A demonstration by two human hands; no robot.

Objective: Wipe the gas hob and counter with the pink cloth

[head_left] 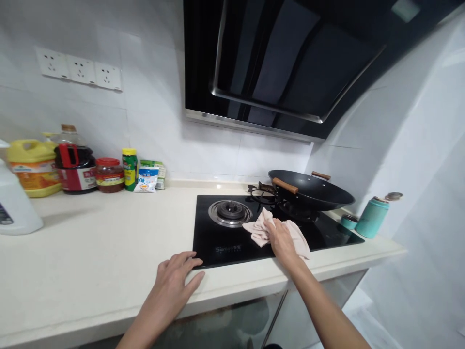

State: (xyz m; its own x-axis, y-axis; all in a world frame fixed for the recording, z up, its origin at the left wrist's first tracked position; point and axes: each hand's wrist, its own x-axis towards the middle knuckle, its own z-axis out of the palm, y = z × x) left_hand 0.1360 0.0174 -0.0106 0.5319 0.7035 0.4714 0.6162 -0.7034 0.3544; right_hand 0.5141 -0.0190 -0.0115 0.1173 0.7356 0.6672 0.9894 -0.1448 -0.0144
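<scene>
My right hand [282, 238] grips a crumpled pale pink cloth [298, 237] and presses it on the black glass gas stove [214, 238]. Part of the cloth hangs over the stove's front edge onto the counter. My left hand [177, 276] rests on the counter by the stove's front left corner, fingers spread and holding nothing. Its fingertips reach the stove's edge. The left burner [231, 212] is bare, without a pan support on it. A black wok [312, 190] with wooden handles sits over the right burner.
A loose pan support [262, 194] lies behind, left of the wok. A teal flask [373, 218] and its cup [349, 222] stand at the right. Along the left wall are a yellow jug [34, 167], a soy sauce bottle [76, 167] and a red-lidded jar [109, 175]. A range hood [269, 63] overhangs the stove.
</scene>
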